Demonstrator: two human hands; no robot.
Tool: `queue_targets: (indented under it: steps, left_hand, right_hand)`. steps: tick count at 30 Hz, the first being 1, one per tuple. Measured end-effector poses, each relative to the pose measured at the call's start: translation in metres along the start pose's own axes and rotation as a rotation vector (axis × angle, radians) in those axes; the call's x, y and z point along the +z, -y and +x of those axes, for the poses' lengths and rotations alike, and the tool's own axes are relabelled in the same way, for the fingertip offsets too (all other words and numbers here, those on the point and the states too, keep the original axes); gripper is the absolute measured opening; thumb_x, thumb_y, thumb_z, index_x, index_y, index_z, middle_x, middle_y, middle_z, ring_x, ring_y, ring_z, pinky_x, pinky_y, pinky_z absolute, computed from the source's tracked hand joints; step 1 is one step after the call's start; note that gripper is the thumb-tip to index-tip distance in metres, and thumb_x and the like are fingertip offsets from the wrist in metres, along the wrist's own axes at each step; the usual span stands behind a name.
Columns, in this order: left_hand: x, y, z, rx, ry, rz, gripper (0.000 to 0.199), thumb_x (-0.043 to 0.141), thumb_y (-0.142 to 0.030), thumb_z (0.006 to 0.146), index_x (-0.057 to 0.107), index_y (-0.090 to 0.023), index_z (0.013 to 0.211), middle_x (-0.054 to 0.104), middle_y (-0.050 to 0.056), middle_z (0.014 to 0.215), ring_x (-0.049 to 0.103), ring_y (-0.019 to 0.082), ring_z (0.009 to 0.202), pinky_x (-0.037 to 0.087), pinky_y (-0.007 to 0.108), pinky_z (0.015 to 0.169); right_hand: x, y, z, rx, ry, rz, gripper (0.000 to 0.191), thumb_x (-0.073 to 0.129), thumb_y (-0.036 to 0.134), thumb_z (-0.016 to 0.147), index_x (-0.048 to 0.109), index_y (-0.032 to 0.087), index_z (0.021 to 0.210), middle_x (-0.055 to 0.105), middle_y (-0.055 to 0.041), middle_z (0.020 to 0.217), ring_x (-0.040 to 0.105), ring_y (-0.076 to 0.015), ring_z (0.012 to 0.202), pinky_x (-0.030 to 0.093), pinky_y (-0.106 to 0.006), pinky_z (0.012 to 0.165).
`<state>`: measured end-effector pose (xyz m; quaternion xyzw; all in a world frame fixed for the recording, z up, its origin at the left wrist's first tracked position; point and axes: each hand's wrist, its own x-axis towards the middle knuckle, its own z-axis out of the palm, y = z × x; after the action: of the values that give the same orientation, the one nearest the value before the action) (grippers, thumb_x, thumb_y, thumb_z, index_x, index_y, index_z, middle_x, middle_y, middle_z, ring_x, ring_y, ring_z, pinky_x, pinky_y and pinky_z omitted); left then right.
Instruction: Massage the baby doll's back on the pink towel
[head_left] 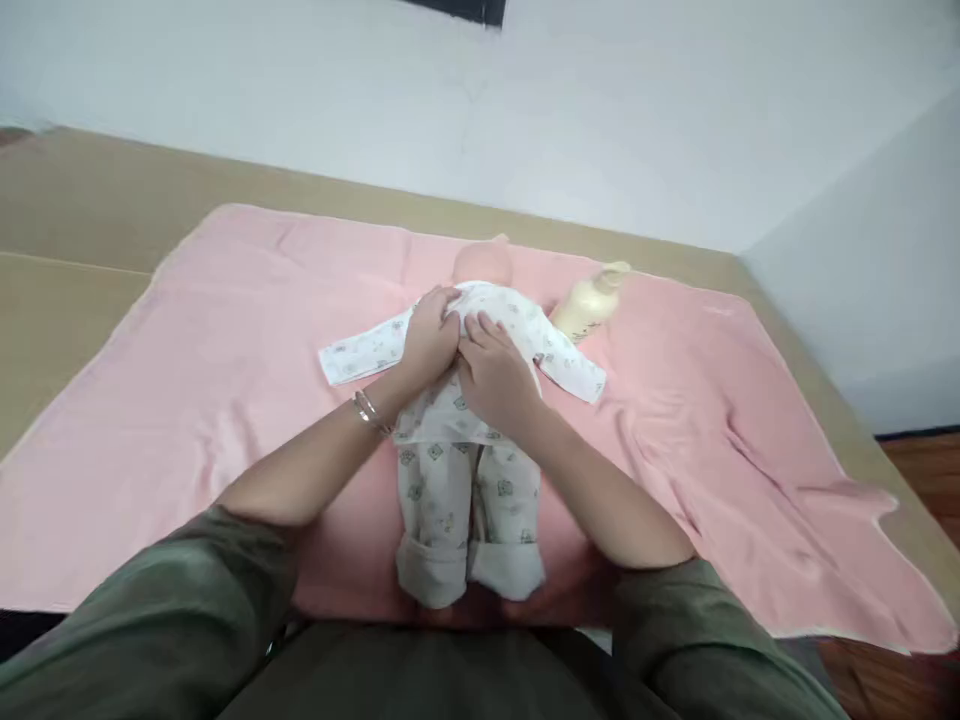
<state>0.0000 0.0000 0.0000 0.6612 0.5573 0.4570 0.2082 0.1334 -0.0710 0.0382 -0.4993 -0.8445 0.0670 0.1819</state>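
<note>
A baby doll [484, 262] lies on a pink blanket, its head toward the wall. It wears a white printed top [491, 297] with long sleeves spread to both sides, and matching trousers [435, 490] with turned-up cuffs. My left hand [433, 335] rests on the upper part of the top, its fingers reaching toward the middle. Beside it, my right hand [499, 375] lies on the same top with fingers stretched out toward the neck. Both hands are open, and they nearly touch. The fabric under my palms is hidden.
A cream pump bottle [589, 308] lies on its side by the doll's right-hand sleeve in view. The wrinkled pink blanket [247, 330] covers much of a tan surface [90, 200]. White walls [360, 100] stand behind and at the right.
</note>
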Motion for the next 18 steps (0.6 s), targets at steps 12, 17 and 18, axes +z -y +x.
queue_targets:
  steps: [12,17,18]
  left_hand:
    - [0.009,0.016,0.005,0.015,-0.056,0.035,0.04,0.043,-0.022,0.092,0.072,-0.017,0.12,0.075,0.01,0.13,0.066,0.025,0.125,0.043,0.043,0.122]
    - [0.011,0.019,0.004,-0.035,-0.102,-0.024,0.039,0.045,-0.025,0.091,0.072,-0.017,0.118,0.076,0.01,0.127,0.066,0.026,0.123,0.048,0.043,0.115]
    - [0.011,0.019,0.004,-0.043,-0.102,-0.035,0.039,0.046,-0.025,0.091,0.072,-0.017,0.118,0.075,0.011,0.127,0.066,0.026,0.123,0.048,0.043,0.115]
  right_hand:
    - [0.0,-0.063,0.034,0.225,-0.037,0.045,0.061,0.038,0.036,0.106,0.042,0.007,0.159,0.037,-0.0195,0.169,0.03,-0.0351,0.16,0.022,-0.059,0.131]
    - [0.011,-0.01,0.016,0.183,-0.066,-0.16,0.058,0.036,0.027,0.105,0.043,0.002,0.157,0.037,-0.0259,0.168,0.031,-0.043,0.158,0.026,-0.064,0.128]
    - [0.013,-0.004,0.014,0.135,-0.056,-0.174,0.057,0.037,0.026,0.104,0.045,0.004,0.156,0.036,-0.0234,0.169,0.029,-0.0428,0.159,0.024,-0.064,0.128]
